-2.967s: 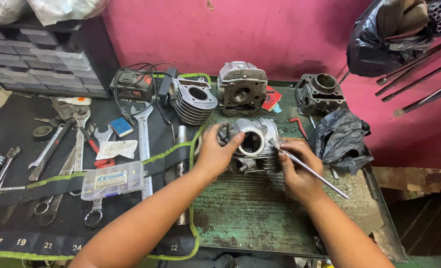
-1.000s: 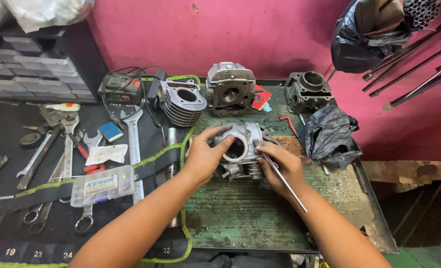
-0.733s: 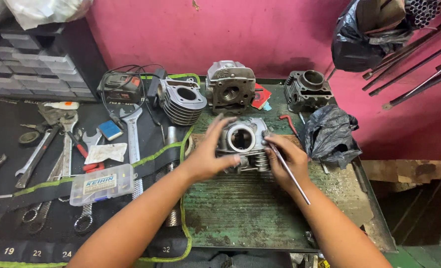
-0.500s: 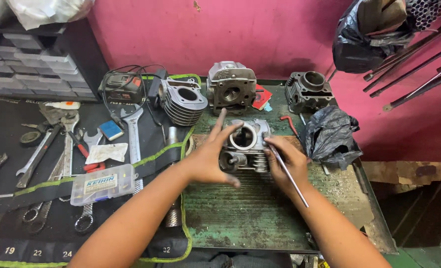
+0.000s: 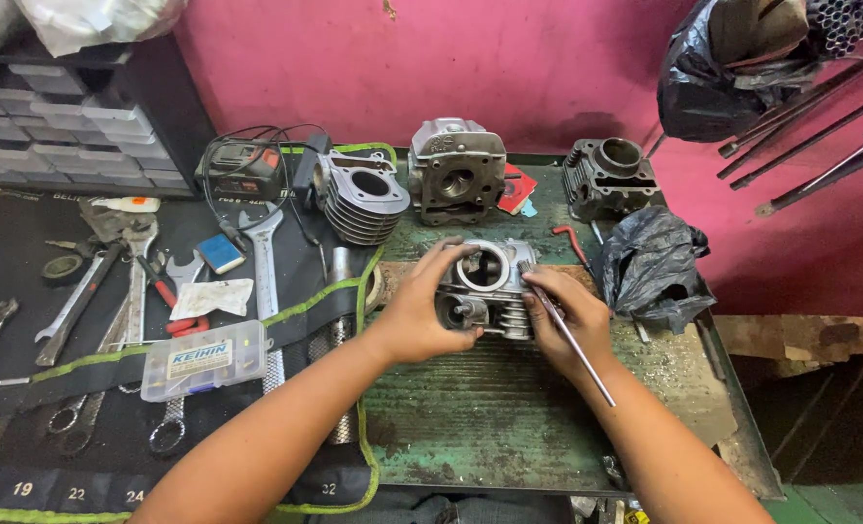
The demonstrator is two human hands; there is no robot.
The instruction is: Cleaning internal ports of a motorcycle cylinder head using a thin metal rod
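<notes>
Grey finned metal cylinder head (image 5: 490, 288) sits centre frame on the worn green bench (image 5: 509, 427). Left hand (image 5: 422, 315) cups its near side, fingers curled. Right hand (image 5: 565, 318) pinches a thin steel rod (image 5: 569, 335) against it. Risk: rod may slip, scoring the bore; loose black plastic bag (image 5: 653, 262) lies just right.

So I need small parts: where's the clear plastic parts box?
In the head view, the clear plastic box lies left of the left hand, on the black tool roll, among wrenches.
</notes>
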